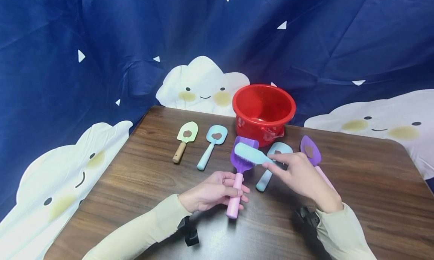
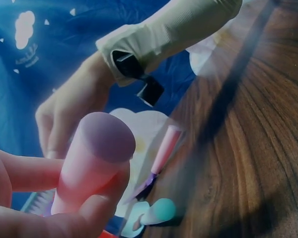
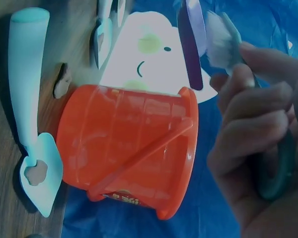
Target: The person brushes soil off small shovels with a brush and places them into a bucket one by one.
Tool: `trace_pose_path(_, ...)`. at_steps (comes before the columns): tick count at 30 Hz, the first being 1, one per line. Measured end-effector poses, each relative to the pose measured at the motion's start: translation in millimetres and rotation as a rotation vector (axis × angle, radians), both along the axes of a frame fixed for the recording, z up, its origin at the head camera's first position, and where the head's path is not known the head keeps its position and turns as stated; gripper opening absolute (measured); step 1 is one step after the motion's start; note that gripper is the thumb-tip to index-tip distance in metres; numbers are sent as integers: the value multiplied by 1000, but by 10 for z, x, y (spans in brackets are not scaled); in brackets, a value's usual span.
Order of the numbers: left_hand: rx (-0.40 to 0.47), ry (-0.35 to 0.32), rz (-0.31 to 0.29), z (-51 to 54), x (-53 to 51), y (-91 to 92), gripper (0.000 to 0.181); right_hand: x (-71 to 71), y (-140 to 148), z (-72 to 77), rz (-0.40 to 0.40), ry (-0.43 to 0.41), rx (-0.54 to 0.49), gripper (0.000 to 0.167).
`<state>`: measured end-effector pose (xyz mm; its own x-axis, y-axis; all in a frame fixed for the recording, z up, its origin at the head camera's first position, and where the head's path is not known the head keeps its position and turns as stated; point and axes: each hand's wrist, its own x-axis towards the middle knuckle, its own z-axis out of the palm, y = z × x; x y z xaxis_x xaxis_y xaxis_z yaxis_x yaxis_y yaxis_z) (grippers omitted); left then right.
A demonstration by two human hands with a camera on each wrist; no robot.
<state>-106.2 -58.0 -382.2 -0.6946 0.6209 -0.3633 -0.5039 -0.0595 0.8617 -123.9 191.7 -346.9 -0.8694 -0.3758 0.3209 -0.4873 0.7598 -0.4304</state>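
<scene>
My left hand (image 1: pixel 211 192) grips the pink handle (image 2: pixel 102 144) of a toy shovel with a purple blade (image 1: pixel 236 162), held raised above the table. In my right hand (image 1: pixel 301 175) is a light blue brush (image 1: pixel 249 153), pinched by its handle. The brush's pale bristles (image 3: pixel 218 44) face the shovel's blade, lying over it in the head view. Whether bristles and blade touch, I cannot tell. Below and beside the right hand lie a light blue shovel (image 1: pixel 264 181) and a purple trowel with a pink handle (image 1: pixel 309 149), partly covered by that hand.
A red bucket (image 1: pixel 249 130) stands at the table's back edge, behind the raised shovel. Left of it lie a green trowel with a wooden handle (image 1: pixel 181 151) and another light blue shovel (image 1: pixel 206 156). A blue cloth (image 1: pixel 135 34) with white clouds hangs behind the brown table (image 1: pixel 149 188).
</scene>
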Motion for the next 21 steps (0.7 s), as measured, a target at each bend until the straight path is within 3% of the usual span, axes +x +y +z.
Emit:
trace_pose_path(5, -4, 1, -4, 26, -11, -11, 36, 46, -24, -15, 45, -47, 37, 33)
trace_pose_path(15, -11, 9, -31, 49, 15, -26, 36, -34, 27, -50, 25, 48, 80, 36)
trace_pose_path(21, -20, 12, -62, 42, 30, -44, 34, -110, 70, -71, -16, 150, 70, 34)
